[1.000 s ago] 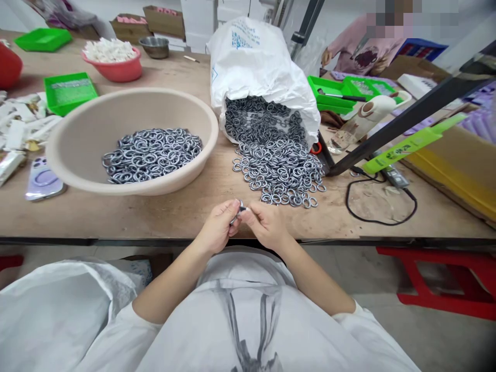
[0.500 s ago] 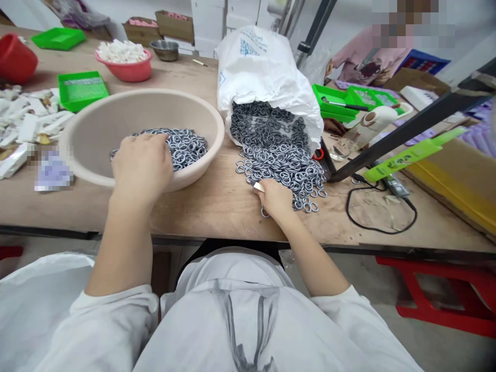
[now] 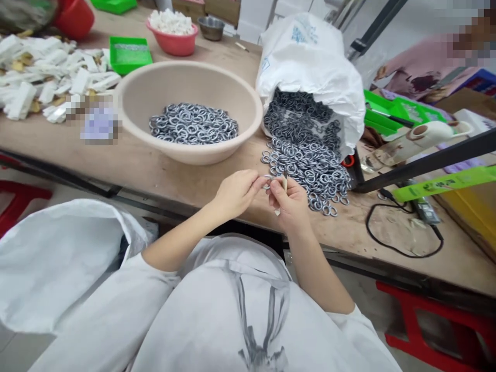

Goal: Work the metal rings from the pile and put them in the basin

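Brown wood tops the table [image 3: 186, 181] before us. Our left hand [image 3: 238, 193] pinches a grey ring [image 3: 267, 176] at its fingertips; our right hand [image 3: 291, 204], just beside it, is closed around a slim cream-coloured tool [image 3: 284, 183]. Just beyond the right hand spill loose rings [image 3: 313, 168]; past the left stands a beige basin [image 3: 189, 153] of rings. Farther off, a white sack [image 3: 310, 57] lies open toward us.

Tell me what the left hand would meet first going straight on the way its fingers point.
Beyond the ring it seems to pinch, the left hand would most likely meet the right hand just past its fingertips, though depth is hard to judge.
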The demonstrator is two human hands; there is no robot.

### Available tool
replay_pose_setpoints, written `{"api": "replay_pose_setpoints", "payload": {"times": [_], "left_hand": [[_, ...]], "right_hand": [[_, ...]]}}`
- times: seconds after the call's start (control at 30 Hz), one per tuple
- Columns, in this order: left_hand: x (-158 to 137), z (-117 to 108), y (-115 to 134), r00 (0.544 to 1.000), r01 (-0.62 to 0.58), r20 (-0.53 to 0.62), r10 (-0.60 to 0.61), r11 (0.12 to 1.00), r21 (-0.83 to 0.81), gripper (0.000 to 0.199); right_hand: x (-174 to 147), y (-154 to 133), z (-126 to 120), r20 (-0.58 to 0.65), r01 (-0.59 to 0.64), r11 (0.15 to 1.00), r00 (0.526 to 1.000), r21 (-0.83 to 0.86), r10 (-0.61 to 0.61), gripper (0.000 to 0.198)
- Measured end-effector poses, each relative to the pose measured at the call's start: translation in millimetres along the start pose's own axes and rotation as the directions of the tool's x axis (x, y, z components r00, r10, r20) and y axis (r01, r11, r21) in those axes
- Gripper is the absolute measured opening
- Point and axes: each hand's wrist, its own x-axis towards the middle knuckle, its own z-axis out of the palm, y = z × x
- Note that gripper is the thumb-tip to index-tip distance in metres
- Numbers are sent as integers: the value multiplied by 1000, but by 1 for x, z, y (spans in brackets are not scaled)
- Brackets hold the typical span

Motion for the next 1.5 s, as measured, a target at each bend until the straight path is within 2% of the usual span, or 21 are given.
{"api": "replay_pose_setpoints", "payload": {"times": [0.1, 0.17, 0.23, 0.33, 0.43, 0.5, 0.67, 0.77, 0.83, 0.93, 1.07, 1.13, 1.2, 1.3, 1.37, 1.43, 1.5], "left_hand": [[2, -15, -1, 999, 47, 2, -47, 983, -176, 36], [3, -28, 0, 997, 70, 11, -70, 939, -338, 36], [3, -37, 3, 995, 91, 20, -94, 859, -504, 37], [1, -36, 9, 989, 125, 38, -142, 677, -725, 39], [-5, -25, 11, 975, 173, 82, -207, 474, -864, 41], [-9, -15, 11, 965, 210, 130, -228, 374, -904, 42], [-17, 8, 9, 934, 322, 265, -239, 244, -915, 40], [-19, 16, 11, 916, 369, 314, -250, 219, -903, 40], [-20, 18, 12, 913, 389, 340, -227, 225, -893, 42], [-19, 17, 12, 914, 390, 346, -213, 221, -894, 41], [-17, 16, 11, 884, 423, 371, -285, 150, -894, 39], [-16, 17, 11, 861, 444, 389, -328, 109, -889, 39], [-15, 18, 13, 843, 464, 408, -350, 89, -882, 38], [-14, 20, 12, 825, 490, 428, -368, 91, -867, 36], [-13, 21, 11, 819, 506, 441, -368, 101, -856, 37], [-14, 23, 10, 827, 513, 448, -340, 131, -848, 39], [-18, 24, 12, 856, 507, 458, -238, 219, -834, 41]], "right_hand": [[2, -4, 14, 9, 133, 991, 991, -26, -133, 36], [5, -8, 24, 38, 222, 972, 975, -80, -219, 35], [6, -12, 33, 73, 289, 947, 957, -143, -281, 37], [4, -19, 43, 95, 345, 912, 939, -223, -332, 38], [1, -21, 46, 107, 322, 918, 946, -233, -305, 42], [-1, -19, 43, 110, 267, 943, 962, -199, -249, 45], [-7, -9, 28, 126, 161, 982, 981, -99, -148, 45], [-10, -2, 18, 129, 114, 992, 986, -60, -106, 42], [-11, 0, 11, 83, 113, 991, 991, -72, -107, 41], [-17, -3, 1, 53, 186, 961, 982, -205, -179, 43], [-28, -13, -6, 246, 295, 818, 950, -494, -194, 40], [-31, -16, -7, 282, 339, 729, 937, -594, -205, 37], [-32, -17, -7, 301, 366, 669, 929, -647, -217, 36], [-30, -17, -9, 324, 389, 629, 920, -673, -222, 36], [-28, -15, -11, 333, 398, 629, 915, -667, -226, 37], [-26, -12, -14, 333, 376, 676, 922, -634, -199, 39], [-21, -7, -19, 269, 304, 736, 948, -605, -170, 43]]}}
